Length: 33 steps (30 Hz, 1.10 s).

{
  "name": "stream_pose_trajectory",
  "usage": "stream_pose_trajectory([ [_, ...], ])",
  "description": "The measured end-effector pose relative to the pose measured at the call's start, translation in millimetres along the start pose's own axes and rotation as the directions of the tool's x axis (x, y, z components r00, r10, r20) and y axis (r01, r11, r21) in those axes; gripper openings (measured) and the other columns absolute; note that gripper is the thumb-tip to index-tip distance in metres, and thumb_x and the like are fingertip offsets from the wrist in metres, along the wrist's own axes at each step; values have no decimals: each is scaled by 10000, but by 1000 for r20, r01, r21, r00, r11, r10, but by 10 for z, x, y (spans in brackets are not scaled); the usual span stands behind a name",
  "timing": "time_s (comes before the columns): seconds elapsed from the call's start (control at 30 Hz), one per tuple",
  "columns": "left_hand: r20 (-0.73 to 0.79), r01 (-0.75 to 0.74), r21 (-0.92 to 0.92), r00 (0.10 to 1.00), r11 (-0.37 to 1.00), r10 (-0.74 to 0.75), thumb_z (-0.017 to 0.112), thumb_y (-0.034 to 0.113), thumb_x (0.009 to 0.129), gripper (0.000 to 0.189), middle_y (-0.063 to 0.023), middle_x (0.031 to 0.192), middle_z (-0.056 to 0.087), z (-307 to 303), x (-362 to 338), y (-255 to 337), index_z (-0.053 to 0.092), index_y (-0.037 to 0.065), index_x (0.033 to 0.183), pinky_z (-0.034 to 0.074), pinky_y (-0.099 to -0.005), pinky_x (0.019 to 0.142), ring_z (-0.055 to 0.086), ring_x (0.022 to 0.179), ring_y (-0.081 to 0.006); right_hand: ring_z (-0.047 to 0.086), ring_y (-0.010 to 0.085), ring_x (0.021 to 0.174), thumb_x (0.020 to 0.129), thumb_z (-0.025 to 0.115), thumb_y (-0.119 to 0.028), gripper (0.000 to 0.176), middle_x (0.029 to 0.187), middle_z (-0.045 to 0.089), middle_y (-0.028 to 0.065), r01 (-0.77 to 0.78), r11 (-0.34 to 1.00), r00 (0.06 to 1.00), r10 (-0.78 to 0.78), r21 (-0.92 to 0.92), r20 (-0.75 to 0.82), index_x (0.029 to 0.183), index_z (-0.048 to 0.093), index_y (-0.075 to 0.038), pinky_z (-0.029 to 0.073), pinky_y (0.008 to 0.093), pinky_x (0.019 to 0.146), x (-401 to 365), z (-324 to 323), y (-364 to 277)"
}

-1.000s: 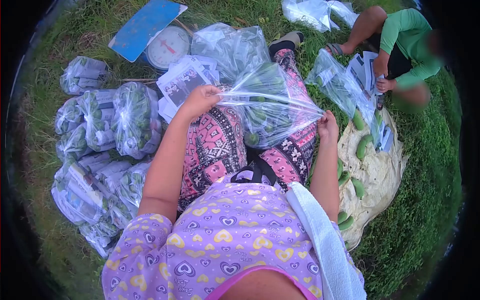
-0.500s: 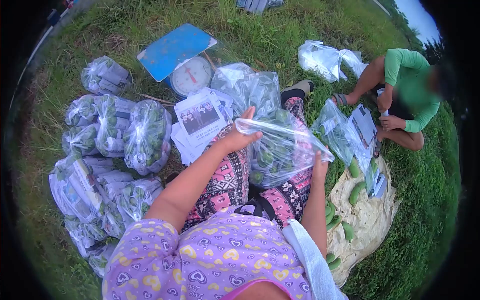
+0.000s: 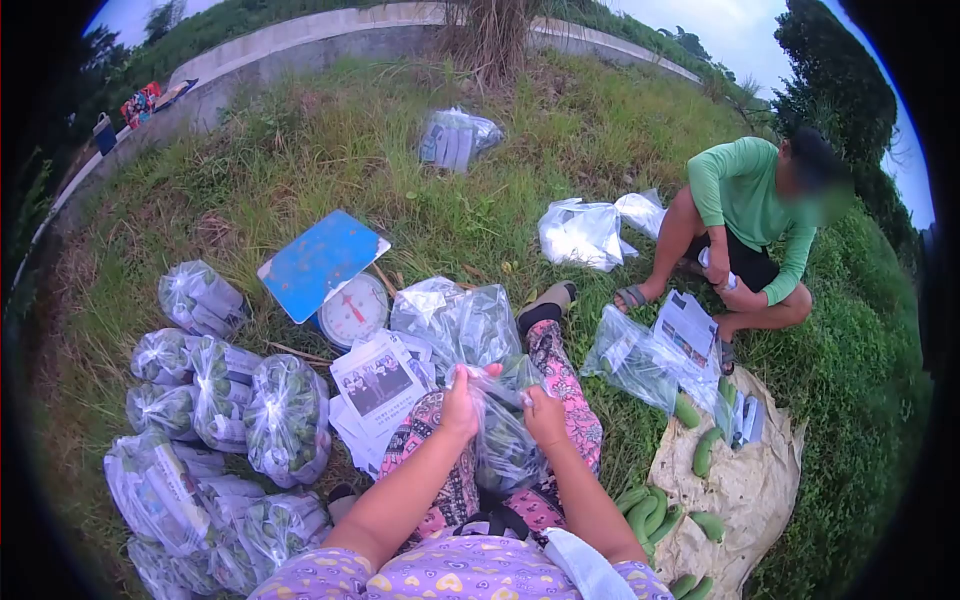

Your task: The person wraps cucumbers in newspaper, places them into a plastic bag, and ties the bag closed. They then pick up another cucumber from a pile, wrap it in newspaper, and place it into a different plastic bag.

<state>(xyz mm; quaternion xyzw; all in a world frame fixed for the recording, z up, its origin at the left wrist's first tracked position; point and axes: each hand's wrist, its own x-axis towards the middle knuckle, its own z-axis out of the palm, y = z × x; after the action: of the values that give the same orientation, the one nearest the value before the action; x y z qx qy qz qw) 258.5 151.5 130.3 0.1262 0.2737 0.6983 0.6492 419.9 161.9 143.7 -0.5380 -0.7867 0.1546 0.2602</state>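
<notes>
Between my legs stands a clear plastic bag point(image 3: 507, 447) with green produce inside. My left hand point(image 3: 461, 402) grips the left side of its gathered top. On the right side of the top, my right hand point(image 3: 543, 414) is closed on the plastic. Just beyond my hands lie more clear bags point(image 3: 455, 318). Printed paper sheets point(image 3: 376, 384) are spread left of my legs, beside a dial scale point(image 3: 354, 311) with a blue plate point(image 3: 322, 262).
Filled bags point(image 3: 290, 420) cluster at the left. Long green vegetables point(image 3: 648, 512) lie on and beside a tan sheet point(image 3: 745, 480) at the right. A person in a green top point(image 3: 745, 180) squats at the upper right, holding something white.
The view has tilted up, showing more grass and a low wall. My hands have come closer together, and the bag's stretched opening is now gathered between them.
</notes>
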Motion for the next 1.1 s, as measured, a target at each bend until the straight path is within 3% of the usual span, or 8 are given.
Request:
stream_pose_trajectory([
  [0.23, 64, -94, 491, 995, 866, 72, 377, 364, 963, 376, -113, 689, 594, -49, 121, -169, 523, 43, 831, 449, -388, 654, 615, 716, -291, 599, 406, 752, 825, 524, -267, 308, 807, 626, 233, -180, 949, 915, 258, -258, 311, 985, 593, -14, 465, 494, 686, 319, 254, 163],
  [0.47, 190, -204, 970, 975, 133, 111, 443, 353, 915, 374, -241, 832, 620, 452, 81, -227, 579, 13, 992, 452, -469, 681, 591, 805, -417, 612, 335, 756, 873, 491, -232, 301, 878, 634, 211, -117, 953, 972, 167, 281, -163, 1024, 568, 16, 473, 439, 693, 348, 322, 716],
  [0.57, 244, -255, 951, 966, -173, -85, 449, 337, 897, 357, -230, 850, 631, 498, 116, -261, 591, 29, 1008, 470, -483, 711, 605, 812, -399, 572, 267, 836, 926, 462, -237, 261, 922, 598, 124, -332, 114, 586, 803, 936, 110, 1012, 559, -10, 474, 402, 776, 188, -500, 359],
  [0.67, 277, -379, 848, 913, -369, -301, 471, 246, 852, 292, -208, 871, 646, 549, 142, -281, 631, 23, 949, 487, -463, 713, 624, 826, -371, 537, 267, 979, 927, 484, -285, 290, 1020, 565, 134, -75, -178, 560, 806, 981, 190, 1072, 520, -35, 432, 404, 898, -127, -374, 932],
  [0.8, 167, -387, 767, 891, -512, -423, 494, 145, 775, 238, -181, 917, 659, 610, 174, -313, 679, 25, 863, 502, -432, 727, 641, 864, -328, 417, 274, 1194, 892, 533, -368, 528, 1238, 483, 128, 9, -221, 906, 414, 975, 85, 1259, 389, -16, 287, 410, 1048, -608, -519, 854],
  [0.97, 111, -450, 654, 853, -608, -511, 520, 130, 763, 230, -146, 943, 669, 700, 205, -306, 699, 57, 887, 507, -395, 731, 649, 877, -290, 366, 234, 1240, 753, 704, -344, 831, 1347, 396, 82, -251, 176, 902, 399, 952, 164, 1385, 275, -16, 271, 372, 1043, -525, -392, 551],
  [1.03, 81, -476, 623, 829, -621, -554, 527, 145, 783, 220, -153, 952, 664, 749, 198, -269, 689, 53, 901, 506, -402, 739, 645, 889, -300, 466, 236, 1130, 763, 669, -246, 546, 1205, 531, 120, -316, 865, 941, 338, 390, 13, 1219, 510, 9, 348, 324, 971, -281, 43, 994],
  [1.1, 74, -447, 636, 846, -628, -527, 531, 123, 767, 217, -143, 956, 666, 770, 169, -229, 687, 46, 897, 510, -399, 733, 648, 883, -296, 524, 264, 1059, 816, 635, -270, 428, 1101, 592, 156, -454, 483, 776, 628, 749, 65, 1124, 578, 22, 387, 324, 930, -141, -167, 210],
])
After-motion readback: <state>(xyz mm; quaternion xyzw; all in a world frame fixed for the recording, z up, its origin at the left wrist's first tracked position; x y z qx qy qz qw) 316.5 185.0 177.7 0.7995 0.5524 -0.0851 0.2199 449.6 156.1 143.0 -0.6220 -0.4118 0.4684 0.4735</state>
